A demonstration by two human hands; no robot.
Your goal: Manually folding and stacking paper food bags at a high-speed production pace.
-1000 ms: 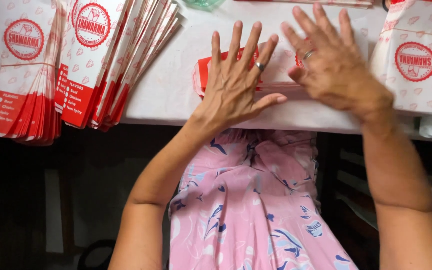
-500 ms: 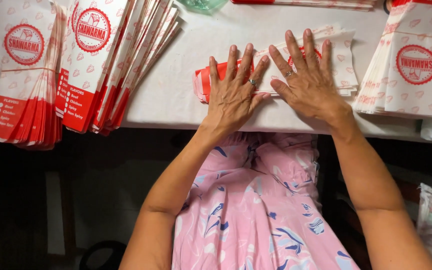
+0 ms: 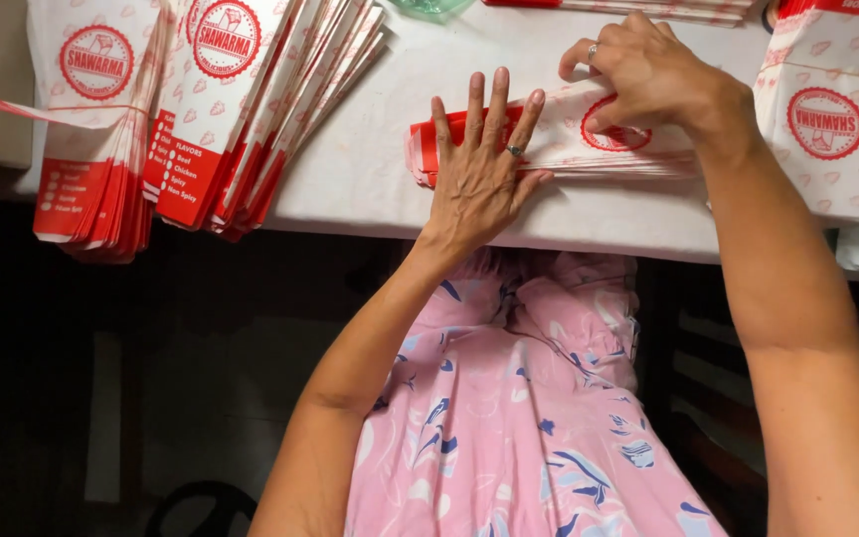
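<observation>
One stack of flat red-and-white paper bags (image 3: 589,149) lies at the near edge of the white worktop (image 3: 350,169). The left hand (image 3: 479,174) presses flat on it, fingers spread, gripping nothing. The right hand (image 3: 648,75) curls its grip on the top bag. Two fanned bag piles (image 3: 181,119) overhang the left edge; another pile (image 3: 827,119) sits right.

Green object (image 3: 429,6) cut off at top edge, right bag pile (image 3: 827,119) cropped, bag stack (image 3: 559,149) partly under hands
</observation>
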